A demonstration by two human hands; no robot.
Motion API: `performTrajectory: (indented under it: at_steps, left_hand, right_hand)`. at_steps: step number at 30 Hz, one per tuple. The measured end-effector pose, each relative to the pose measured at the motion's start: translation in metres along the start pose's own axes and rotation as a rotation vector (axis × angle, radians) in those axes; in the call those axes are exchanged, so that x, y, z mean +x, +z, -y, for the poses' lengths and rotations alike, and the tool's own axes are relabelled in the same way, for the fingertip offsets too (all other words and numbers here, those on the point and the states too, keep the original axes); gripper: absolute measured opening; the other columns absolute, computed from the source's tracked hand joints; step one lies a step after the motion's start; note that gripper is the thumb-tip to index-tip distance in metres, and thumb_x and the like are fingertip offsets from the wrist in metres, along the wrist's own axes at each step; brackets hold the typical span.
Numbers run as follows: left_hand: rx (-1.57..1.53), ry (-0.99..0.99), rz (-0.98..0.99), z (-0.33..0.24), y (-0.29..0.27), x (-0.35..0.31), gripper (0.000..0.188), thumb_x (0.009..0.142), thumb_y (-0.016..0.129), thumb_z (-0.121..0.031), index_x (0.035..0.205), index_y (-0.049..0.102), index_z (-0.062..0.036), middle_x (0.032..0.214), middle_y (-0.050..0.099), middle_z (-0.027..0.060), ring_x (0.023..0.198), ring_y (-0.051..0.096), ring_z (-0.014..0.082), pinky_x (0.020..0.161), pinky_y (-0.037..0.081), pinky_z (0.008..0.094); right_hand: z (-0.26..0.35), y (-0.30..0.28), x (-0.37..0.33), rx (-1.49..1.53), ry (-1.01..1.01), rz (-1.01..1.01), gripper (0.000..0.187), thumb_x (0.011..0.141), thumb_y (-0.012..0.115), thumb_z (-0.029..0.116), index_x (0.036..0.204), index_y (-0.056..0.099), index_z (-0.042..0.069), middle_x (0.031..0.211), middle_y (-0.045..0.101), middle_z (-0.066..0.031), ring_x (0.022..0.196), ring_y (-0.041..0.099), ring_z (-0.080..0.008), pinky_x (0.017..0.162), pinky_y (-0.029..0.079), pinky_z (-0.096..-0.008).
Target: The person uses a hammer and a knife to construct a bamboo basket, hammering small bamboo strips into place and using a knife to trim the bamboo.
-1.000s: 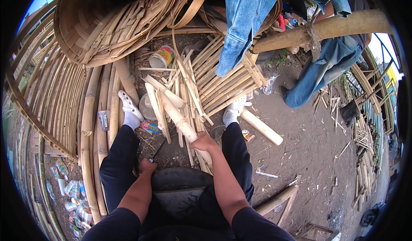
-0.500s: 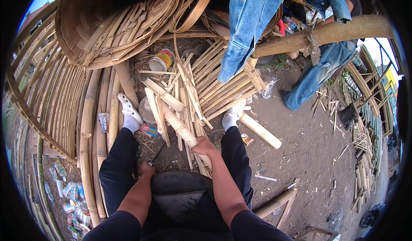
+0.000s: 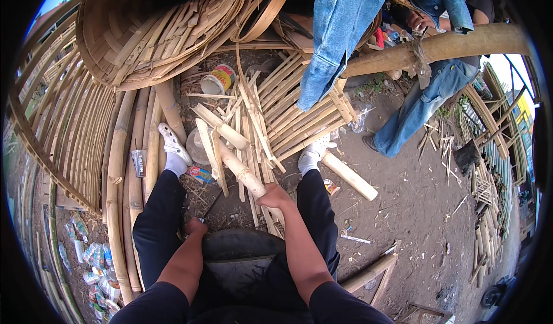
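My right hand [image 3: 274, 196] is wrapped round the near part of a pale bamboo length [image 3: 242, 172], which slants away to the left over a heap of split bamboo strips [image 3: 253, 131]. By my left knee, my left hand [image 3: 196, 226] is closed on a knife. Its thin dark blade [image 3: 213, 203] points forward and right; the handle is hidden in my fist. A shorter split bamboo piece [image 3: 230, 134] lies across the far end of the length I hold. Beyond my right foot, a slatted bamboo panel [image 3: 311, 122] rests on the ground.
Long bamboo poles [image 3: 120, 151] run along my left, with a plastic cup [image 3: 138, 164] on them. A loose bamboo section [image 3: 349, 177] lies right of my foot. Large woven baskets [image 3: 167, 53] stand ahead. Denim clothing [image 3: 340, 30] hangs near a thick pole [image 3: 449, 46]; behind it stands another person [image 3: 423, 108].
My hands, the knife and the bamboo length stay almost in place. The person at the back right has shifted slightly, and a forearm and hand now show above the thick pole.
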State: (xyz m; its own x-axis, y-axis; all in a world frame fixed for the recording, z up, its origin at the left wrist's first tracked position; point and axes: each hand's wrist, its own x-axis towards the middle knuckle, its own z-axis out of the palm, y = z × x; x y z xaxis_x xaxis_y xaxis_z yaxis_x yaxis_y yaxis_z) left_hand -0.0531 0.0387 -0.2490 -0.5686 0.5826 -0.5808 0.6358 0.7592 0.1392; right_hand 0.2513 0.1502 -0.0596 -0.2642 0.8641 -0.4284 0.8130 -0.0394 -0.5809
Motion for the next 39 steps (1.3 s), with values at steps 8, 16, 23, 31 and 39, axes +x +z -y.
performTrajectory:
  at_steps: [8, 16, 23, 31, 39]
  left_hand:
    - [-0.014, -0.009, -0.03, 0.0, 0.001, -0.002, 0.041, 0.077, 0.071, -0.029, 0.114, 0.063, -0.0151, 0.123, 0.062, 0.0102, 0.118, 0.058, 0.0278, 0.097, 0.047, 0.0412]
    - [-0.038, -0.015, 0.014, 0.003, 0.001, 0.004, 0.04, 0.076, 0.071, -0.026, 0.113, 0.063, -0.0143, 0.121, 0.063, 0.0104, 0.116, 0.059, 0.0283, 0.096, 0.047, 0.0412]
    - [-0.011, 0.038, -0.068, -0.001, -0.005, -0.011, 0.037, 0.076, 0.071, -0.026, 0.11, 0.065, -0.0133, 0.118, 0.064, 0.0117, 0.114, 0.06, 0.0297, 0.094, 0.049, 0.0407]
    - [-0.066, 0.012, -0.014, -0.001, -0.01, -0.013, 0.039, 0.076, 0.07, -0.024, 0.112, 0.063, -0.0105, 0.115, 0.064, 0.0133, 0.11, 0.061, 0.0305, 0.091, 0.05, 0.041]
    - [-0.05, -0.001, -0.025, -0.001, -0.005, -0.007, 0.039, 0.076, 0.073, -0.027, 0.111, 0.065, -0.0122, 0.119, 0.064, 0.0115, 0.114, 0.06, 0.0287, 0.095, 0.048, 0.0417]
  right_hand:
    - [0.002, 0.0, -0.001, -0.002, 0.003, 0.019, 0.057, 0.058, 0.075, 0.031, 0.103, 0.066, -0.001, 0.103, 0.067, -0.0217, 0.097, 0.066, -0.0311, 0.086, 0.05, -0.0364]
    - [0.005, -0.001, -0.002, -0.032, 0.024, 0.038, 0.058, 0.057, 0.075, 0.032, 0.104, 0.066, -0.001, 0.106, 0.066, -0.0223, 0.098, 0.065, -0.0316, 0.087, 0.05, -0.0364]
    - [0.005, 0.002, -0.002, -0.069, 0.047, 0.045, 0.06, 0.057, 0.075, 0.033, 0.105, 0.066, -0.001, 0.108, 0.065, -0.0224, 0.1, 0.064, -0.0323, 0.088, 0.05, -0.0372]
    - [-0.002, 0.011, 0.006, -0.098, 0.058, 0.035, 0.062, 0.057, 0.076, 0.033, 0.107, 0.064, -0.003, 0.109, 0.065, -0.0232, 0.101, 0.064, -0.0323, 0.089, 0.05, -0.0372]
    - [0.001, 0.016, 0.005, -0.114, 0.095, 0.046, 0.065, 0.057, 0.076, 0.033, 0.109, 0.064, -0.003, 0.11, 0.065, -0.0238, 0.103, 0.064, -0.0325, 0.09, 0.05, -0.0369]
